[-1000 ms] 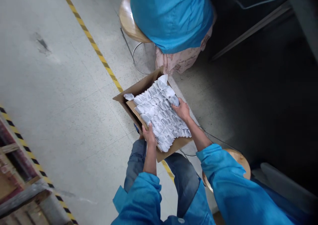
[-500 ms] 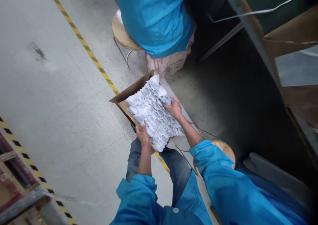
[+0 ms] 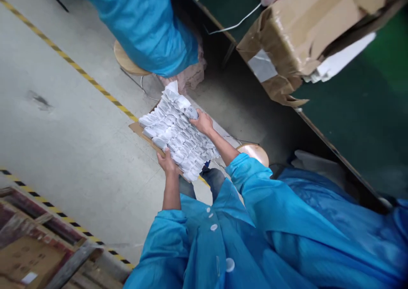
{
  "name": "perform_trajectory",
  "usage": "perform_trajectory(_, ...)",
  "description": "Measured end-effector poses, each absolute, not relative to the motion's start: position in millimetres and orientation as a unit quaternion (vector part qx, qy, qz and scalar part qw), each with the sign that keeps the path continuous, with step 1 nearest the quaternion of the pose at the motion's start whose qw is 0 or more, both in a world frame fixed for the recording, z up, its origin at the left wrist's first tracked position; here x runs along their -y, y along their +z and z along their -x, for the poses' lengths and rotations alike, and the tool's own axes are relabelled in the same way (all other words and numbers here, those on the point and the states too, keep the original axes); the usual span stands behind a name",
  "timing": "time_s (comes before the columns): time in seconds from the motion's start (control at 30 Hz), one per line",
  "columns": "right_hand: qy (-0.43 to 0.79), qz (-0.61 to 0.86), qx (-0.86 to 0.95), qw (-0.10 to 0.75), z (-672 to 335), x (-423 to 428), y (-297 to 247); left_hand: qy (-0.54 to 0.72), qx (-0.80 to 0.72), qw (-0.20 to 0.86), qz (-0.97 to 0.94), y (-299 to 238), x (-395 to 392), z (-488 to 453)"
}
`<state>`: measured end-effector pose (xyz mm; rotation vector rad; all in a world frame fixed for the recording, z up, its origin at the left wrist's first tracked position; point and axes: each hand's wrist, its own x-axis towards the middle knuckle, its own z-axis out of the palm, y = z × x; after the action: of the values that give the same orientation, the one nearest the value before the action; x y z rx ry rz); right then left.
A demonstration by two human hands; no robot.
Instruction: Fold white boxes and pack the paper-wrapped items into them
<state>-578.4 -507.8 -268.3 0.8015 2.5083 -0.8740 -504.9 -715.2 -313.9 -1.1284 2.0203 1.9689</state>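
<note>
Both my hands carry a flat cardboard sheet (image 3: 139, 131) loaded with rows of small white packets (image 3: 176, 132). My left hand (image 3: 167, 161) grips the sheet's near edge with its fingers closed under it. At the sheet's right side my right hand (image 3: 202, 122) is closed on the edge and on the packets there. The load hangs above the floor in front of my knees.
A person in a blue coat (image 3: 145, 23) sits on a round wooden stool (image 3: 126, 60) just beyond the load. A taped cardboard box (image 3: 304, 32) stands on a green table (image 3: 366, 110) at the right. Another stool (image 3: 255, 152) is beside me. Yellow-black floor tape (image 3: 72, 66) crosses the floor; pallets (image 3: 35, 242) lie bottom left.
I have lifted the sheet of packets out of the open carton and up toward me. My view has swung right, bringing the green table and taped box into sight.
</note>
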Motion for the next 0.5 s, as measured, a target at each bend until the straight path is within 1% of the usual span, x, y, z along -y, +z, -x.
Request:
perform_trajectory(0.1, -0.315, -0.315, -0.879, 0.169, 558.7, 496.9, -232.6, 0.653, -0.674, 0.081, 0.336, -279.1, 709.3, 503.5)
perform_trajectory(0.23, -0.319, -0.382, -0.856, 0.142, 521.0, 479.4, -188.7, 0.654, -0.69, 0.146, 0.273, -240.8, 697.6, 502.7)
perform_trajectory(0.5, -0.31, -0.545, -0.775, 0.083, 412.7, 449.4, -112.1, 0.625, -0.715, 0.286, 0.132, -188.8, 655.0, 481.6)
